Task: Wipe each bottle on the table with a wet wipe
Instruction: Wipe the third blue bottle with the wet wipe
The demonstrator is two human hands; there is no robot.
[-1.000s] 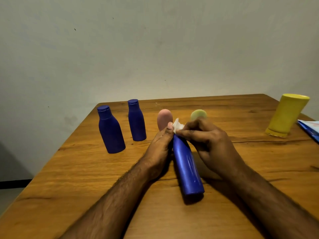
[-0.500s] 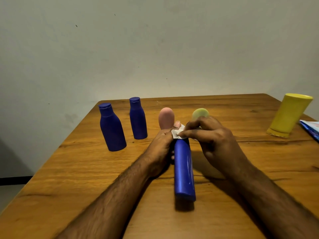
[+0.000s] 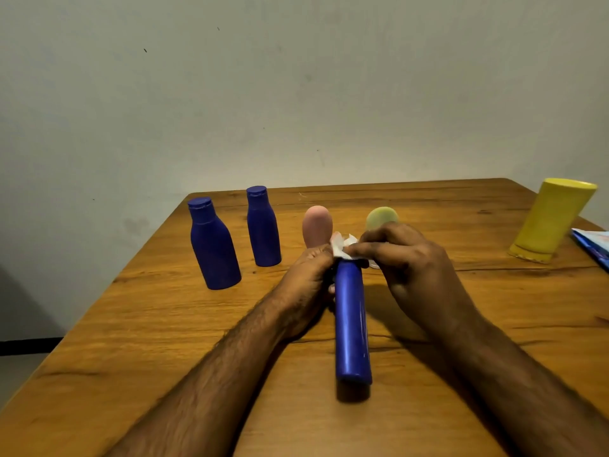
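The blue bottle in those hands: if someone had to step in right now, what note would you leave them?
Left hand grips the long blue bottle, held off the table, base toward the camera.
Right hand pinches the wipe against the bottle's far end.
Standing on the table: two dark blue bottles at the left, a pink bottle and a green bottle behind the hands, a yellow bottle at the right.
Done: the held bottle is mid-wipe; which others are already wiped cannot be told.
Left: finish it, set it down, wipe the rest.
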